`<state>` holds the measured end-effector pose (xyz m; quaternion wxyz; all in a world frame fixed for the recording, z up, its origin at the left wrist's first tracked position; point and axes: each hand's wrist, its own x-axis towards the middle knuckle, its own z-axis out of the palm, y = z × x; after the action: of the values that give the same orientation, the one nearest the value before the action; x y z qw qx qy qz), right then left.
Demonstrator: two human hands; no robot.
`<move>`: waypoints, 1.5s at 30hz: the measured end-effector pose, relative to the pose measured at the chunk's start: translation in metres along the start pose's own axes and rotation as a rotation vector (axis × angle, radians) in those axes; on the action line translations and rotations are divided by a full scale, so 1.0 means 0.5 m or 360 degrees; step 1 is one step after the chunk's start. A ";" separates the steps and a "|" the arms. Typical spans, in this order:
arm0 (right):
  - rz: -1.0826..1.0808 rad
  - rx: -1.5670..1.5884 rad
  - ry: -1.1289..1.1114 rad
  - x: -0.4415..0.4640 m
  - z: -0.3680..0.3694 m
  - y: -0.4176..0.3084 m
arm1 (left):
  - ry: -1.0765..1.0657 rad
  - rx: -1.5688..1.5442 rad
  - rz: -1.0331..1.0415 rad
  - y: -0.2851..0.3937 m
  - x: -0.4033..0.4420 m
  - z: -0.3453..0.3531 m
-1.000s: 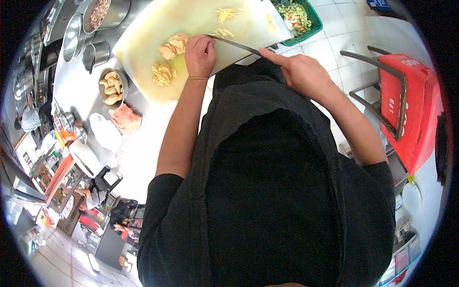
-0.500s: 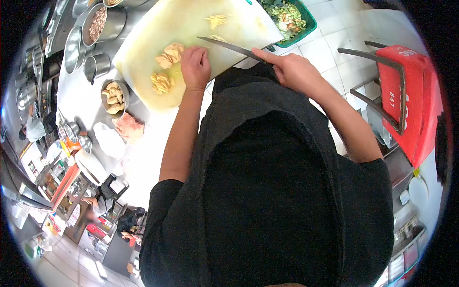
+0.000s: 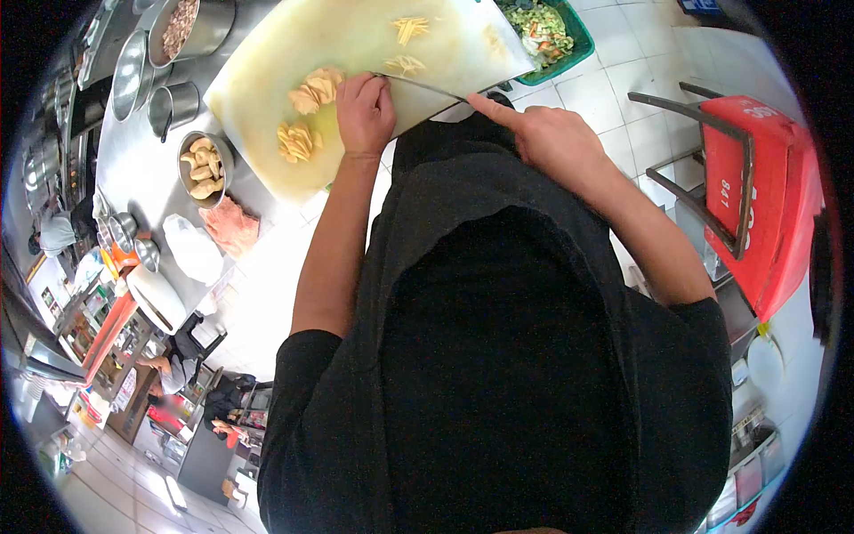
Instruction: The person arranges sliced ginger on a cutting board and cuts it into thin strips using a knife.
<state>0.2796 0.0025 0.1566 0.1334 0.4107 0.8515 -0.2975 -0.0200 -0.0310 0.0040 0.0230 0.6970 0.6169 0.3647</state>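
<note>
My right hand [image 3: 551, 138] is closed round the handle of a long knife [image 3: 427, 88], its index finger stretched along the top. The blade reaches left over the cutting board [image 3: 267, 89] to the fingertips of my left hand [image 3: 365, 116]. Those left fingers are curled and pressed down on the board; whatever lies under them is hidden. Beside the left hand are two piles of pale yellow slices, one upper [image 3: 317, 90] and one lower [image 3: 298, 141]. Thin yellow strips lie in a far bunch [image 3: 410, 30] and a nearer bunch [image 3: 406, 64].
A metal bowl of peeled pieces [image 3: 203, 151], pink cloth [image 3: 231, 227], a white bag [image 3: 192, 248] and metal pots [image 3: 173, 105] stand left. Beyond the board's right edge is a green bin of scraps [image 3: 583, 44]. A red chair [image 3: 765, 205] stands right. People are at the far lower left.
Half a second ago the blade was raised and showed its flat side; now it is edge-on, touching the left fingertips. The camera view has shifted slightly.
</note>
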 end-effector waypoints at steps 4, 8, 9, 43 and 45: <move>0.0029 -0.0049 -0.0029 0.000 -0.006 -0.016 | 0.0019 0.0008 -0.0004 0.000 -0.001 0.002; -0.0010 0.0095 0.0102 0.031 0.041 0.011 | -0.0042 0.0005 -0.0026 -0.001 0.000 0.001; -0.0024 0.0114 0.0132 0.033 0.038 0.015 | -0.0037 -0.0001 -0.0039 -0.002 -0.003 0.001; -0.0046 -0.0126 0.0720 0.039 -0.088 0.127 | -0.0814 -0.0051 -0.0280 0.123 0.155 -0.007; -0.0067 -0.0105 0.0797 0.030 -0.087 0.138 | -0.0847 -0.0030 -0.0265 0.111 0.166 0.000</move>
<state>0.3247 0.0719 0.1563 -0.0746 0.4493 0.8755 -0.1614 0.0247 0.0283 0.0708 0.2206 0.7149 0.6410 0.1715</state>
